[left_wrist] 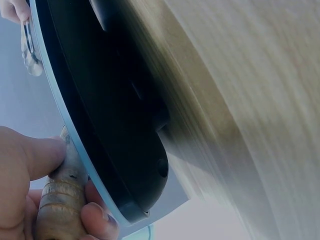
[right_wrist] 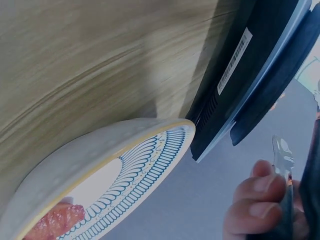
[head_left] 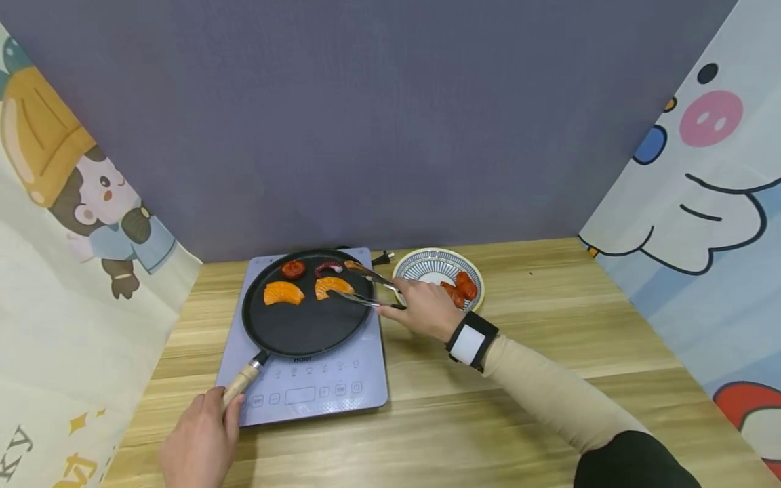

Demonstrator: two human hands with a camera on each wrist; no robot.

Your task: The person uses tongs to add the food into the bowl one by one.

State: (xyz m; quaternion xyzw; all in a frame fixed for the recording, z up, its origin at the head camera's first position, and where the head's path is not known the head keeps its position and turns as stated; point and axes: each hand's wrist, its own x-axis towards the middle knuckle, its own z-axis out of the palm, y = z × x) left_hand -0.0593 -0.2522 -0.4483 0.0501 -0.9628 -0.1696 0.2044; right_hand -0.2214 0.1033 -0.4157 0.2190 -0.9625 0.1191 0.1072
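My left hand (head_left: pixel 201 434) grips the wooden handle (head_left: pixel 241 381) of a round black frying pan (head_left: pixel 305 332), which sits on an induction cooktop (head_left: pixel 308 407). In the left wrist view, its fingers and thumb curl round that handle. My right hand (head_left: pixel 427 306) holds metal tongs (head_left: pixel 365 298) over the pan's right side, their arms spread apart. The lower tip overlaps an orange salmon slice (head_left: pixel 332 286); the upper one lies by a small orange piece (head_left: pixel 354 265). Another salmon slice (head_left: pixel 283 293), a round red slice (head_left: pixel 293 270) and a purplish octopus tentacle (head_left: pixel 329 268) lie in the pan.
Right of the cooktop, partly behind my right hand, stands a patterned bowl (head_left: pixel 421 263) with reddish-brown pieces that look like chicken wings (head_left: pixel 466 285). A black plug (head_left: pixel 383 257) lies behind the cooktop. A grey panel (head_left: pixel 390 135) rises at the wooden table's (head_left: pixel 537 318) back edge.
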